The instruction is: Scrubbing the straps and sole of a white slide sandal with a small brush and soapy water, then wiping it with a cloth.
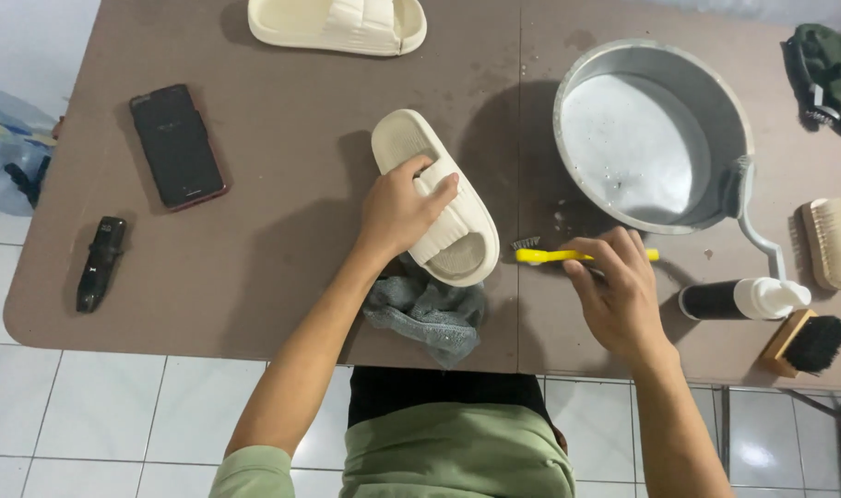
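Observation:
A cream slide sandal lies on the brown table, partly resting on a grey cloth. My left hand grips the sandal across its strap. My right hand holds a yellow toothbrush flat near the table, its bristle head pointing left and just right of the sandal's end. The second cream sandal lies at the far edge of the table.
A grey metal basin with water stands right of centre. At the right are a black-and-white bottle, a wooden brush with black bristles, a pale brush and a dark cloth. A black phone and a small black device lie on the left.

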